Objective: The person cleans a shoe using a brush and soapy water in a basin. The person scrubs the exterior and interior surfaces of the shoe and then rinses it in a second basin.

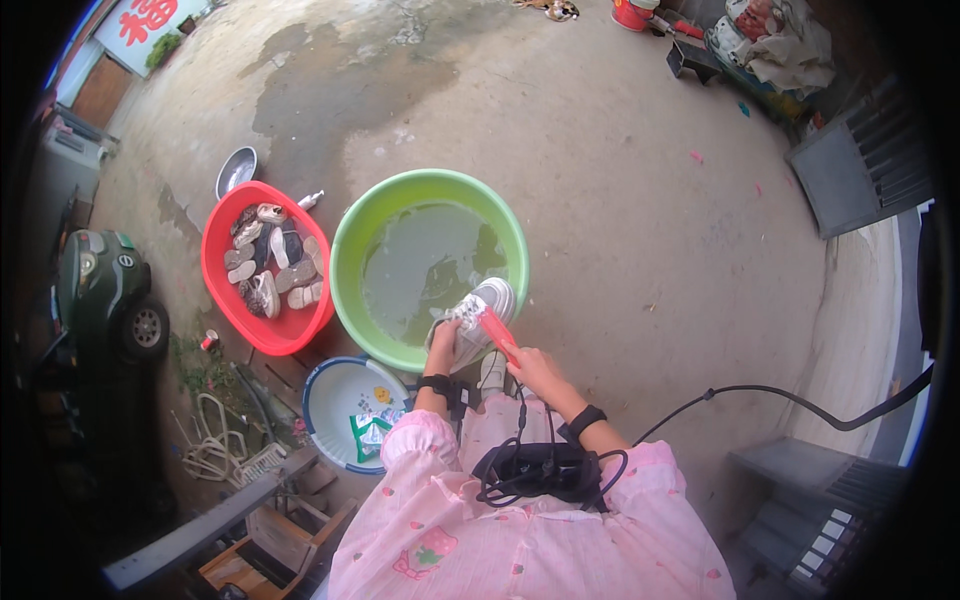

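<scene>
My left hand is closed on a white and grey sneaker, held tilted over the near right rim of a large green basin. Cloudy water fills the basin's lower part. In my right hand is the handle of a pink-red brush. The brush's head lies against the sneaker's side near the laces; its bristles are hidden. Left of the green basin, a red tub holds several shoes, some sole up.
A white basin with a blue rim holds a green and white packet. Beyond the red tub are a small metal bowl and a white bottle. A dark car stands far left. A black cable runs off right.
</scene>
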`<action>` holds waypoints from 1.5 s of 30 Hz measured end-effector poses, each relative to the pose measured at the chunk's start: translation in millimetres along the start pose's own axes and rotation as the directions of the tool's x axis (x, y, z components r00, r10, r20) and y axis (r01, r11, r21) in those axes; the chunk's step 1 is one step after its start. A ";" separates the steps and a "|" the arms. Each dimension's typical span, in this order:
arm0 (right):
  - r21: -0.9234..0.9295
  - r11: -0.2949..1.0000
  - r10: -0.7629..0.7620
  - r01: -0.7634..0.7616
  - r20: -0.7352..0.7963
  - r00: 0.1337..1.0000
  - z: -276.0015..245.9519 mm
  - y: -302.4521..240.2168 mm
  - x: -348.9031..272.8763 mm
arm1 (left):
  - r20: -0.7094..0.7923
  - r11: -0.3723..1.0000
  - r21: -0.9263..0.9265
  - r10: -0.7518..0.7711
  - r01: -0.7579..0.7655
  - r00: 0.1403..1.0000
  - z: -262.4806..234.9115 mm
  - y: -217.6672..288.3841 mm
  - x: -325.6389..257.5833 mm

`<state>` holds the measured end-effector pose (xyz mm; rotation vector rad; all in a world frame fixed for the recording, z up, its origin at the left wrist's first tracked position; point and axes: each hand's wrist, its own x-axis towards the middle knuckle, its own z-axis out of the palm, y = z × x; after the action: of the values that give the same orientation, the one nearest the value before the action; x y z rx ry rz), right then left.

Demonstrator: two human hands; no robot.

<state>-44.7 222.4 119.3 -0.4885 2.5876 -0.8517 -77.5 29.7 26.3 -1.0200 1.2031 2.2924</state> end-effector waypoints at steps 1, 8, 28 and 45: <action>0.083 0.996 -0.013 0.010 0.034 0.999 -0.1 -5.0 -1.0 | 0.005 0.998 -0.068 -0.012 0.012 1.000 -4.7 -1.3 3.1; 0.209 0.976 -0.073 0.064 0.034 0.997 -6.6 8.0 7.1 | 0.075 0.976 -0.090 0.204 -0.197 0.976 -26.9 -10.8 8.5; -0.005 0.985 -0.165 0.173 0.285 0.944 21.0 -55.2 37.9 | -0.170 0.903 0.386 0.270 -0.188 0.948 -21.3 -30.7 -69.6; -0.053 0.934 -0.316 0.354 0.347 0.883 24.2 -81.2 39.7 | -0.270 0.811 0.532 0.435 -0.244 0.859 -57.6 -94.9 -35.5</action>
<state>-51.7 132.0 142.2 -1.0455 2.2761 -0.6542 28.0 37.6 -22.6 -1.1463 2.1555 1.8941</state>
